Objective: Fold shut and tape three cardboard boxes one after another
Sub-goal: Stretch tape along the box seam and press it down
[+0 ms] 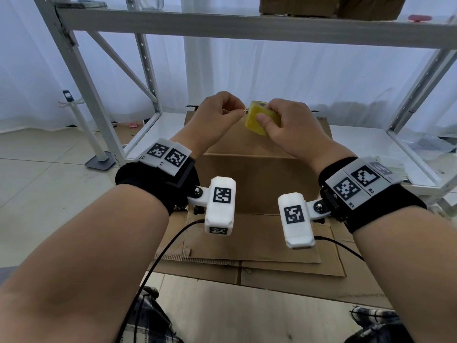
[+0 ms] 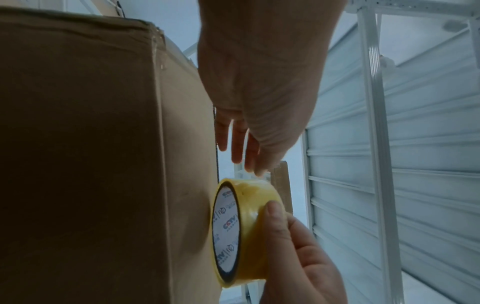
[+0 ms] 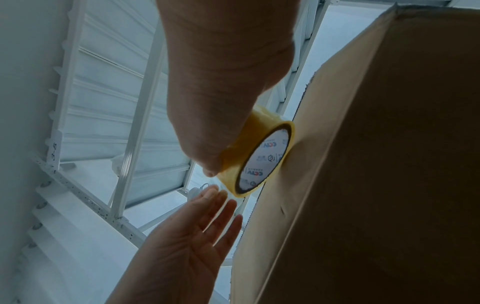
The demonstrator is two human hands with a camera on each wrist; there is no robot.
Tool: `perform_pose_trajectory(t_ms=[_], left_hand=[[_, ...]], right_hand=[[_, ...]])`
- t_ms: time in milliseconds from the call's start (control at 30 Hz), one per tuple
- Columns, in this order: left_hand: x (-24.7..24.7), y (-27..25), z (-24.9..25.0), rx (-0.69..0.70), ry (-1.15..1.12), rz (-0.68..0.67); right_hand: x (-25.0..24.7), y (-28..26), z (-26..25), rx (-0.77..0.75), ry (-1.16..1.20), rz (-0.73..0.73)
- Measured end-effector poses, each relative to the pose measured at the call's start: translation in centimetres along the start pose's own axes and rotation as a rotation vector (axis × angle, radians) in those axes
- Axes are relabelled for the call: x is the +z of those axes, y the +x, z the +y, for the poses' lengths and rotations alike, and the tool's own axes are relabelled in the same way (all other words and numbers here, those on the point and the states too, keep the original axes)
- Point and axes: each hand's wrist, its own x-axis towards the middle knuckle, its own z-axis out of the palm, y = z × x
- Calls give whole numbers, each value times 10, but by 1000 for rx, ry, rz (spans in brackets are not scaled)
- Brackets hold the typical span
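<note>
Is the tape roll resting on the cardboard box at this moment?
No, the right hand holds the tape roll in the air above the cardboard box.

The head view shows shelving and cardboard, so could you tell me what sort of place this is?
Probably a storeroom or packing area: white metal shelving on a tiled floor, brown boxes on the top shelf, flattened cardboard underfoot, and a tape roll in hand.

left hand [image 1: 217,112]: thumb and forefinger pinched | right hand [image 1: 286,125]: fingers curled, gripping
</note>
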Motion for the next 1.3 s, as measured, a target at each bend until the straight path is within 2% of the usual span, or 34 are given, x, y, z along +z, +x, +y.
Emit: perform_pose_trajectory(t_ms=[200,400,533,667,800,1000,1067,1167,1233,1300], left_hand=[[-2,-3,1,-77,-132,-19],[1,-4,4,31,134,-35],[-4,-7,12,114,181,-70],[-8,-7,19,130,186,-94],[-13,0,15,75,123,-29],[-40,39,5,-74,160,5],[-54,47,-14,-170,294,-104],[-69,46,-49,-381,521,-392],[-69,44,-67,-462,481,-496],[-66,44,-78,-465,386,-504]], right_hand=[[1,0,-4,-5,13,-36],[-5,0,-7,79,36,-136],[-8,0,-4,80,-33,-198],[-13,2,4,137,-22,-172],[-8,7,-3,126,21,-81],[-15,44,-18,13,-223,33],[-10,56,-15,3,-283,44],[6,67,-10,-4,-346,-34],[18,70,-8,-21,-342,-44],[32,71,-4,-5,-316,-14]])
